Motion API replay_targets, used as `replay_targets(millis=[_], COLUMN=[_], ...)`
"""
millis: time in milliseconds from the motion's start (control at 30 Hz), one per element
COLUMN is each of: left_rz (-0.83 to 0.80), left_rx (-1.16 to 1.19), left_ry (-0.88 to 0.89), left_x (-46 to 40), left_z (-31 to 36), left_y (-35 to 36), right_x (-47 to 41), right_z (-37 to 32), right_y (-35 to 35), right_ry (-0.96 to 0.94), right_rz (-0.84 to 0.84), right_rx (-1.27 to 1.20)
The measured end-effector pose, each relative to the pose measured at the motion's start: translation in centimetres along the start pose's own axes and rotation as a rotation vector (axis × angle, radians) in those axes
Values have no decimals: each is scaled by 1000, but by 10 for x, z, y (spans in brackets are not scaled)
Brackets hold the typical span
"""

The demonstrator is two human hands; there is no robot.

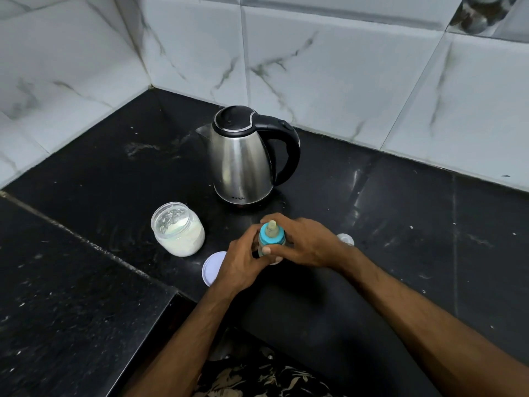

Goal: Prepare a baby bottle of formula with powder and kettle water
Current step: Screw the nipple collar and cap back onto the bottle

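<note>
Looking down from my head, the steel kettle (243,159) stands beyond my hands on the black counter (400,224), lid closed, its black handle turned to my right and its spout to my left. To the left of my left hand sits the open jar of white powder (179,228), upright and apart from my fingers. Its white lid (211,267) lies flat on the counter just under my left wrist, partly hidden by it. Behind my right wrist a small clear cap (345,239) peeks out, mostly blocked by the hand. White marble-patterned tiles (329,67) rise behind the kettle, and a patterned cloth (257,379) shows at the bottom between my forearms. The baby bottle (271,237) stands upright between my two hands, its teal collar and pale teat showing on top, the body mostly covered by my fingers. My left hand (243,260) curls round the bottle's lower part from the left. My right hand (303,242) wraps the collar from the right, thumb pressed across the front just below the teal ring. Small lettering marks the kettle's base, too blurred for me to read.
</note>
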State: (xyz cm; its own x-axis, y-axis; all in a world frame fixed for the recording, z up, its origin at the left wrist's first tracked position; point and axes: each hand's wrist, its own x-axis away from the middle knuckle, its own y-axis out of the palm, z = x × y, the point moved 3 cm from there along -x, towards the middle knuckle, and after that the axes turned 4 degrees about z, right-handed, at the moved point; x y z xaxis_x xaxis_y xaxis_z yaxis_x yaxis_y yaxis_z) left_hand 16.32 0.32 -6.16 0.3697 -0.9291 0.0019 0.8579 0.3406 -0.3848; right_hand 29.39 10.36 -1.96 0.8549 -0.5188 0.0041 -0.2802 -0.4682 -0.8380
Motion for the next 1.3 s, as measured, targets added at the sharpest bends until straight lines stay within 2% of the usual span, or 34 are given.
replay_targets(millis=[200, 533, 633, 733, 967, 1100, 1200, 1300], left_rz=[61, 89, 75, 79, 94, 100, 93, 86], left_rx=[-10, -15, -25, -23, -7, 10, 18, 40], left_ry=[22, 16, 25, 28, 22, 43, 58, 51], left_x=[3, 7, 4, 4, 6, 7, 6, 5], left_z=[-6, -5, -3, -4, -6, -4, -5, -6], left_y=[5, 7, 6, 7, 9, 9, 10, 12], right_x=[3, 16, 15, 14, 18, 20, 29, 44], right_z=[-1, -15, -11, -9, -17, -10, -4, 3], right_y=[6, 27, 24, 23, 30, 20, 9, -1], right_ry=[38, 130, 136, 129, 179, 219, 217, 198], right_rz=[27, 317, 277, 249, 395, 260, 248, 431], right_rx=[-14, -103, -183, -158, -213, -301, -223, -83])
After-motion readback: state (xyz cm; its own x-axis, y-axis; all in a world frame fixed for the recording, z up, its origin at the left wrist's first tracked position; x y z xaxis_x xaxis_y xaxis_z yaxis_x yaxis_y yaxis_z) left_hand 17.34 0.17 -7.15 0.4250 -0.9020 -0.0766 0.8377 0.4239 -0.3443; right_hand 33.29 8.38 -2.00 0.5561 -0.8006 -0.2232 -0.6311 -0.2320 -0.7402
